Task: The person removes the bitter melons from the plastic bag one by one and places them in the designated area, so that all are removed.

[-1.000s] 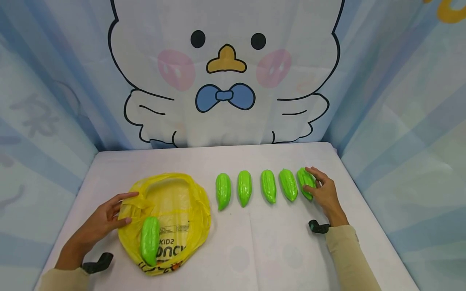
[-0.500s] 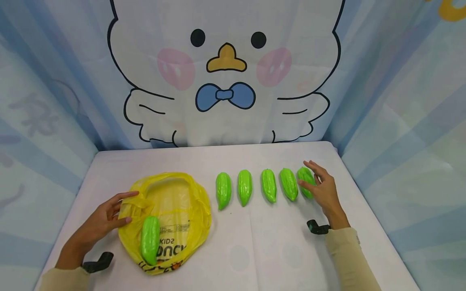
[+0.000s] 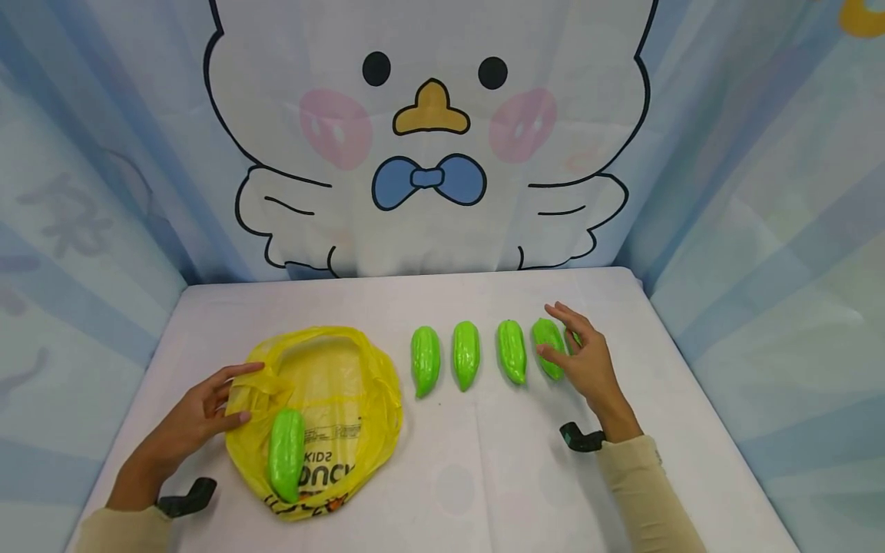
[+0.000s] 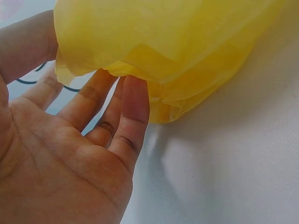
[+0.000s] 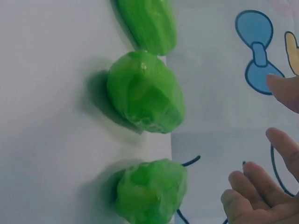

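Note:
A yellow plastic bag lies at the left with its mouth spread, and one glossy green toy gourd is inside it. My left hand pinches the bag's left rim between thumb and fingers. To the right, several more green toy gourds stand in a row, the leftmost one closest to the bag. My right hand hovers over the row's right end, thumb and fingers spread, near the gourd second from the right. It holds nothing. The rightmost gourd is mostly hidden behind it.
A white-covered table carries everything. Behind it hangs a curtain with a printed cartoon figure, and more curtains close both sides. Each wrist wears a black camera mount, such as the right one.
My right hand has left the rightmost gourd and moved left over the one beside it, its fingers wider apart. The left hand and bag stay put.

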A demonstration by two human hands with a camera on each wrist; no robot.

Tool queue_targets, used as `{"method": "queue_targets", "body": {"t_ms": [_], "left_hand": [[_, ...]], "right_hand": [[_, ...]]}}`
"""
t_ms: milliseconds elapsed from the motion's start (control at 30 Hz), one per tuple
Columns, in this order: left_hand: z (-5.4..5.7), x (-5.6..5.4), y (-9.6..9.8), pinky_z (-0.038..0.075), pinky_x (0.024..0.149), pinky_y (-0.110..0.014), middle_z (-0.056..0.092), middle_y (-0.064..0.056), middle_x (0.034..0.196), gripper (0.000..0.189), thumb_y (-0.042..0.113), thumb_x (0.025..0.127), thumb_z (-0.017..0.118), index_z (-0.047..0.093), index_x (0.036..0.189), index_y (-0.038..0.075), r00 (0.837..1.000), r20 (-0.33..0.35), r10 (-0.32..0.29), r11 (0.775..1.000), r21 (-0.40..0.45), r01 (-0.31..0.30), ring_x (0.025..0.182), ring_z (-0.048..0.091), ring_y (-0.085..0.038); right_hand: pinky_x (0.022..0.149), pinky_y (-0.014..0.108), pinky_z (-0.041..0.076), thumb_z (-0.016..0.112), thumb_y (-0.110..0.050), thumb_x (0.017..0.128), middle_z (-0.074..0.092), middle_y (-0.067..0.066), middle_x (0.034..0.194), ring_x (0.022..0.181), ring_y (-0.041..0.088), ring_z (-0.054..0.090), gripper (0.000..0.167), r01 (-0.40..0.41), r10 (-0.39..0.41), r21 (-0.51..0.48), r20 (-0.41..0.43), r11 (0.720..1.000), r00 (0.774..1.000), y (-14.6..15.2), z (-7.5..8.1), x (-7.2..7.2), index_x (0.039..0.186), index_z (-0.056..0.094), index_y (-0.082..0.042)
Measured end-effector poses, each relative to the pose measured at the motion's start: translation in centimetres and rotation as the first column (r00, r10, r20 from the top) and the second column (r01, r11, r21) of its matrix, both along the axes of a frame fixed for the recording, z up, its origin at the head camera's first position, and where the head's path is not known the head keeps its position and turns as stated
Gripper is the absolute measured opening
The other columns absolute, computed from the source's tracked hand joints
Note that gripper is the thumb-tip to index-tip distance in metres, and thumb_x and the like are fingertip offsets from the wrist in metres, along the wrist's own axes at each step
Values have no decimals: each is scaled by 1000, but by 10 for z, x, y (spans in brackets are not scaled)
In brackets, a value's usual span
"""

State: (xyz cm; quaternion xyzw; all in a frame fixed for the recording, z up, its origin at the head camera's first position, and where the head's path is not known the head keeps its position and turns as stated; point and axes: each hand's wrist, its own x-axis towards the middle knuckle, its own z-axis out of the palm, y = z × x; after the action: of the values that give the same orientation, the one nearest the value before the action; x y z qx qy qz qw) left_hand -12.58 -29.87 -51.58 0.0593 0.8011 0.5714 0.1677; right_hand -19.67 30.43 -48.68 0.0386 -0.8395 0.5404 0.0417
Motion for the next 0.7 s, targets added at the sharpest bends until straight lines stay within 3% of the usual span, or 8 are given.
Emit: {"method": "queue_targets", "body": {"t_ms": [267,400,700], "left_hand": [[1,2,0,61,89,-23,37,-10,162,65,14,106,66,37,165,17,1000,-12,-4,1000,-3,4,116,63,3],[0,2,-1,60,89,-23,36,-11,163,65,14,106,66,37,165,17,1000,-10,-4,1000,-4,4,116,62,3],[-1,2,0,60,90,-22,35,-8,163,65,13,106,65,37,165,17,1000,-19,-11,1000,0,11,117,62,4]], "right_hand": [[130,45,26,84,-10,91,37,8,171,163,28,28,68,-40,40,-12,7,999,999,-29,-3,1,154,57,-15],[130,47,25,84,-7,91,37,9,171,163,28,29,68,-75,75,-38,-3,996,997,-44,-4,3,153,58,-13],[131,46,27,86,-12,90,39,3,170,162,25,31,70,-124,124,-54,-6,991,992,-81,-4,7,154,58,-22]]}}
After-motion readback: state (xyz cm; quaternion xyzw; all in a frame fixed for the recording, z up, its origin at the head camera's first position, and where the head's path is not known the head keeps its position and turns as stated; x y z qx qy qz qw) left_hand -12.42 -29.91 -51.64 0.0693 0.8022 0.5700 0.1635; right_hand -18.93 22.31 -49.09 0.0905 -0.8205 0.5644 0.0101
